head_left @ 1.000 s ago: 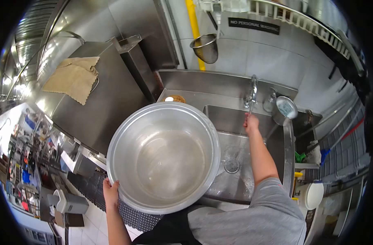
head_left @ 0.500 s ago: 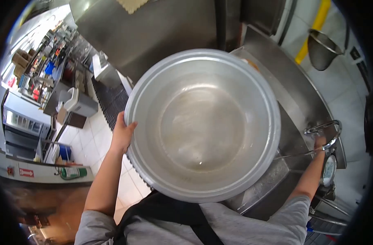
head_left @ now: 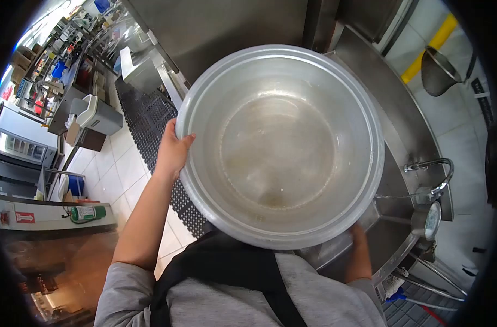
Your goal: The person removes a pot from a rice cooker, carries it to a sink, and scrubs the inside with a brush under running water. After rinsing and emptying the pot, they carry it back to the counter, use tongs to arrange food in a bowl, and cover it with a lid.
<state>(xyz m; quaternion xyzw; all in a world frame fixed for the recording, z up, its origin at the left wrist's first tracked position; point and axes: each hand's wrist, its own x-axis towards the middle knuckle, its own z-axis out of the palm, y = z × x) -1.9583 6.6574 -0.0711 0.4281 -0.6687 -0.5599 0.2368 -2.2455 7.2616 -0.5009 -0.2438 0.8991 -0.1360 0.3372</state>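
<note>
A large, round, grey metal pot fills the middle of the head view, its inside facing me. My left hand is closed on the pot's left rim, thumb over the edge. At the lower right, my right hand reaches behind the pot; its fingers are hidden, so I cannot see how it touches it. To the right of the pot, a curved chrome faucet stands over the metal sink, with what looks like a thin stream of water coming from it.
A metal strainer hangs on the wall at the upper right. A small metal container is by the sink's right edge. Black perforated matting covers part of the tiled floor on the left. A grey bin stands farther back.
My right hand has left the faucet and moved left, behind the pot. The pot has shifted slightly up and right in view, with my left hand still on its rim.
</note>
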